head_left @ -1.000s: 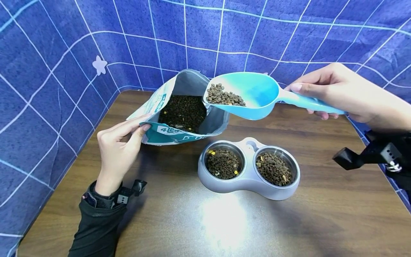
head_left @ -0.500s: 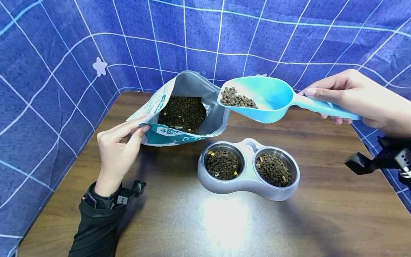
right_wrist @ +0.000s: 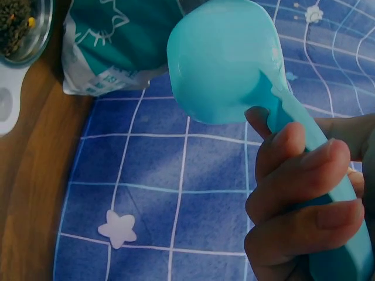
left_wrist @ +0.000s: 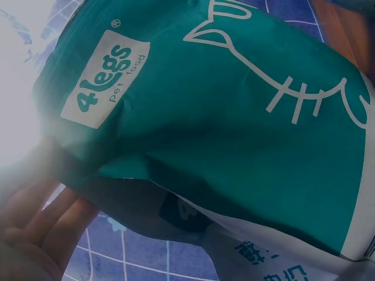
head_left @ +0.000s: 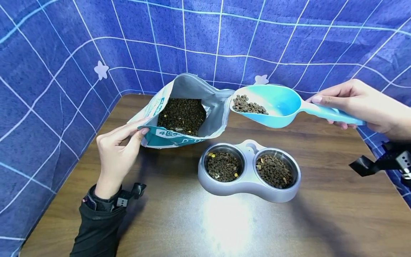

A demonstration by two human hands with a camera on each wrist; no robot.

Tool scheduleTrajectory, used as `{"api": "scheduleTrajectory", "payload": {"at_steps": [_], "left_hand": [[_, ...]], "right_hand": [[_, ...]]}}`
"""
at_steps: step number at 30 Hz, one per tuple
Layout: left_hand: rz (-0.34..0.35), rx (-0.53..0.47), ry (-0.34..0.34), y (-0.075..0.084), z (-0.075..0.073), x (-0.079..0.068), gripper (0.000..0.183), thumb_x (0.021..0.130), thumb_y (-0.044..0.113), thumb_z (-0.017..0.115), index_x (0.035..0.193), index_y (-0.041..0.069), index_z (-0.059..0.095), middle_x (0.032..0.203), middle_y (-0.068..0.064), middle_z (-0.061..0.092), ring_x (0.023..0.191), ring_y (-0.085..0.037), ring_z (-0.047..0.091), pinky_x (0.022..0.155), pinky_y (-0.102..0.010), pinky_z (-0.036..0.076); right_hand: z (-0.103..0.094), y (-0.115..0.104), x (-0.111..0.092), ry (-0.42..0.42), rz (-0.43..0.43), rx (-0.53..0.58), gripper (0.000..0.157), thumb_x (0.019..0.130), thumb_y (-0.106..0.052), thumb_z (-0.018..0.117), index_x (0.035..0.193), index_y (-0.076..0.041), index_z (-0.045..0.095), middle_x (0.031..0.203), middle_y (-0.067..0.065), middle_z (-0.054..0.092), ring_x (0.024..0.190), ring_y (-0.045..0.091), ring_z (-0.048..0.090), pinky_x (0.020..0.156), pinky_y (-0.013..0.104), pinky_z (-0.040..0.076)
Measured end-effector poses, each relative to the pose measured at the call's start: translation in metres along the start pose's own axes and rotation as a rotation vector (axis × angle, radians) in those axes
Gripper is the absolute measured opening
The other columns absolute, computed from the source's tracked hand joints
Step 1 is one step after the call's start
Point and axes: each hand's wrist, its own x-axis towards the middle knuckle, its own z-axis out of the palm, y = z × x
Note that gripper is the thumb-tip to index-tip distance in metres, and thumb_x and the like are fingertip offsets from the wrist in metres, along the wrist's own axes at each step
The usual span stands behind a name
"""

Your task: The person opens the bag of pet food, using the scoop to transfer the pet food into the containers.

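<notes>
My left hand (head_left: pixel 117 153) pinches the near left edge of a teal and white pet food bag (left_wrist: pixel 234 140), keeping its mouth wide. Brown kibble (head_left: pixel 181 116) shows inside against the silver lining. My right hand (head_left: pixel 356 101) grips the handle of a light blue scoop (head_left: pixel 282 107), its fingers wrapped round it in the right wrist view. A small heap of kibble (head_left: pixel 248 105) lies at the scoop's front lip, which overlaps the bag's right edge in the head view. Below stands a pale grey double bowl (head_left: pixel 248 178), with kibble in both metal dishes.
The wooden table (head_left: pixel 167 217) carries the bag at the back left and the double bowl near its middle. A blue cloth (head_left: pixel 282 39) with a white grid hangs behind and on both sides. White stars (head_left: pixel 101 70) mark it.
The scoop with its kibble has moved right and slightly lower, away from over the bag's mouth to its right edge. My left hand keeps its hold on the bag.
</notes>
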Motion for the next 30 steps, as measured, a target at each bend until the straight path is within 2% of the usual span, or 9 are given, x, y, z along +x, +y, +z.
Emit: {"api": "scheduleTrajectory", "payload": {"at_steps": [7,11,21,23,27,30], "left_hand": [[-0.002,0.008,0.001,-0.001,0.002,0.0,0.024,0.073,-0.015,0.073,0.095,-0.005,0.074,0.093,-0.017,0.071,0.088,-0.004,0.065,0.076,-0.017,0.048],[-0.001,0.004,0.007,-0.002,0.003,0.0,0.024,0.073,-0.014,0.074,0.095,-0.005,0.074,0.092,-0.018,0.071,0.087,-0.004,0.066,0.076,-0.017,0.048],[0.0,-0.008,0.02,-0.004,0.004,0.001,0.021,0.074,-0.011,0.075,0.094,-0.005,0.074,0.091,-0.018,0.071,0.087,-0.005,0.066,0.076,-0.018,0.049],[-0.001,-0.011,0.023,-0.004,0.004,0.001,0.021,0.074,-0.01,0.075,0.094,-0.005,0.074,0.09,-0.018,0.071,0.086,-0.005,0.066,0.076,-0.018,0.048],[-0.005,-0.011,0.025,-0.004,0.004,0.0,0.021,0.073,-0.012,0.075,0.094,-0.006,0.074,0.089,-0.019,0.071,0.084,-0.004,0.066,0.075,-0.018,0.048],[-0.008,-0.015,0.019,-0.003,0.004,0.001,0.022,0.073,-0.013,0.074,0.094,-0.006,0.074,0.09,-0.018,0.071,0.085,-0.005,0.066,0.076,-0.018,0.048]], "right_hand": [[-0.004,0.014,0.006,-0.063,-0.016,0.002,0.039,0.102,-0.011,0.044,0.103,-0.036,0.073,0.073,0.004,0.062,0.045,0.014,0.05,0.037,0.03,0.041],[-0.005,0.021,0.009,-0.103,-0.031,-0.011,0.04,0.102,-0.01,0.043,0.105,-0.036,0.073,0.071,0.005,0.06,0.046,0.015,0.05,0.038,0.031,0.042],[0.005,0.03,0.018,-0.18,-0.026,-0.103,0.036,0.101,-0.012,0.047,0.105,-0.038,0.072,0.067,0.007,0.058,0.043,0.016,0.048,0.034,0.033,0.038],[0.008,0.031,0.021,-0.226,-0.051,-0.127,0.035,0.102,-0.012,0.045,0.108,-0.035,0.072,0.067,0.006,0.058,0.043,0.015,0.049,0.033,0.032,0.038],[0.015,0.031,0.027,-0.323,-0.108,-0.144,0.032,0.103,-0.011,0.042,0.113,-0.019,0.071,0.065,0.005,0.057,0.043,0.013,0.049,0.032,0.031,0.037],[0.022,0.031,0.03,-0.358,-0.103,-0.146,0.028,0.102,-0.012,0.043,0.111,-0.011,0.07,0.063,0.005,0.056,0.043,0.012,0.048,0.032,0.031,0.037]]}}
